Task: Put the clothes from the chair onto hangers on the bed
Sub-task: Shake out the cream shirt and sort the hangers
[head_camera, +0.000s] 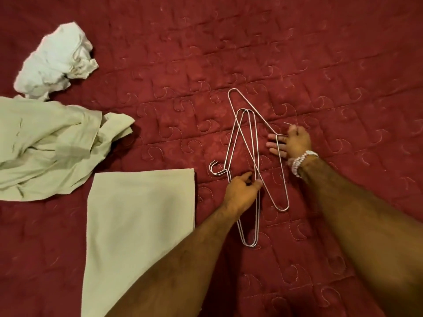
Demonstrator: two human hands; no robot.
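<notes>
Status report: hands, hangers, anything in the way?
Left hand pinches stacked wire hangers. Right hand at separate hanger, grip unclear. Clothes lie left, unhung. Nothing blocking.
</notes>
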